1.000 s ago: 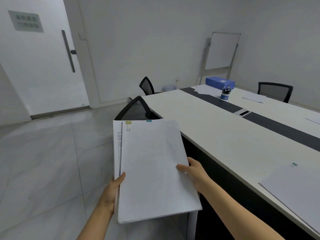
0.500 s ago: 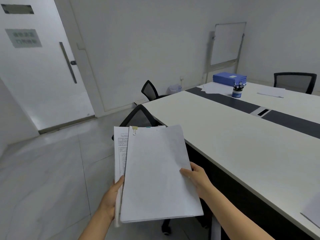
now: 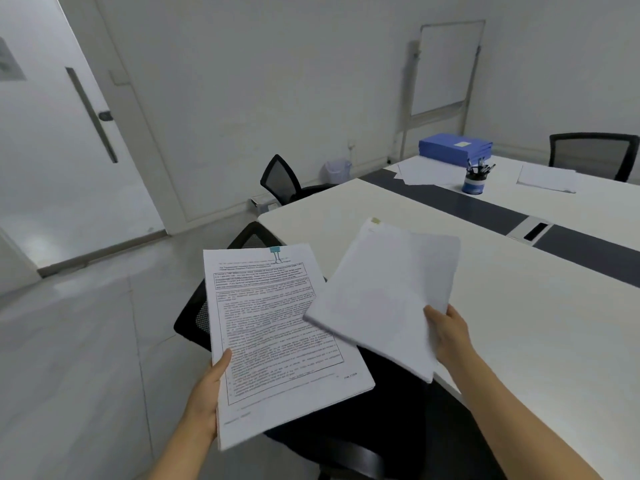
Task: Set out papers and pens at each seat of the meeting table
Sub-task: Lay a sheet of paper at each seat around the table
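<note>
White packet [image 3: 384, 292] gripped by right hand [image 3: 450, 336] over table edge [image 3: 294, 220]; left hand [image 3: 204, 396] grips printed packet [image 3: 277, 323].

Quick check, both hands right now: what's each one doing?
Left hand: holding the printed packet, thumb on top.
Right hand: holding the blank-faced packet by its near edge.

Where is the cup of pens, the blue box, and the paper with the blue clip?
cup of pens [image 3: 473, 184]: head view, on its side wall.
blue box [image 3: 443, 143]: head view, on its top face.
paper with the blue clip [image 3: 277, 327]: head view, middle of the printed page.
</note>
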`<state>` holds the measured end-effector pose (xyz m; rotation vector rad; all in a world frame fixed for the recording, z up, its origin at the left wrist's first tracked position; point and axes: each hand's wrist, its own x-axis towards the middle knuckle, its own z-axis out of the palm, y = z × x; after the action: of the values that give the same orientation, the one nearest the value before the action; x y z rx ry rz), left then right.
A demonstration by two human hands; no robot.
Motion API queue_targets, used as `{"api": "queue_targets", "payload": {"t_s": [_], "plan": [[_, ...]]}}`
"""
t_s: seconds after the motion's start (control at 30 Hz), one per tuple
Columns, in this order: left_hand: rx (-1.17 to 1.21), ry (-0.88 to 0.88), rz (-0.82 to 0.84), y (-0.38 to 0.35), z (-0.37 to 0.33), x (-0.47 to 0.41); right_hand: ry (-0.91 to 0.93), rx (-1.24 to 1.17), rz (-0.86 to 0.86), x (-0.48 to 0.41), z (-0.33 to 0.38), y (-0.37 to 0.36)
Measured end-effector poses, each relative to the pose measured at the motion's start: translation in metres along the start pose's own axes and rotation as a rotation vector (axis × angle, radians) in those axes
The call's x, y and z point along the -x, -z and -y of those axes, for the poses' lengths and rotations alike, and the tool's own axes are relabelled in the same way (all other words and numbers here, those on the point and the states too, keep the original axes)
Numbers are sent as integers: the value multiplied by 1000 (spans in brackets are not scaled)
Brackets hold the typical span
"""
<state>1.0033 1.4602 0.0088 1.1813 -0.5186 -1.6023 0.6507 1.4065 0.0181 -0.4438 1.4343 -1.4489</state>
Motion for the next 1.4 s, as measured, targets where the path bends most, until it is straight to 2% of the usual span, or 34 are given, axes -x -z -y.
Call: {"api": "queue_targets", "payload": {"t_s": [0.13,0.27,0.33,0.53,0.7,1.03,1.2,1.4], "plan": [[10,34,-11,1,-3,-20,-26,9,-155,-42,10,15],[22,29,-8,0,-14,-37,-217,91,-278,-56,-3,18],[23,5,10,-3,-19,-45,-272,156,-280,-54,-12,12],[-4,5,83,-4,-39,-73,-277,216,-117,-37,-19,-40],[25,-1,178,14,-71,-91,-231,278,50,-20,-14,-110],[-15,-81,187,112,-154,-106,-71,303,502,45,-34,-296],[6,-155,189,171,-202,-109,1,258,534,69,-60,-369],[24,-173,141,219,-233,-132,27,313,514,75,-82,-433]]}}
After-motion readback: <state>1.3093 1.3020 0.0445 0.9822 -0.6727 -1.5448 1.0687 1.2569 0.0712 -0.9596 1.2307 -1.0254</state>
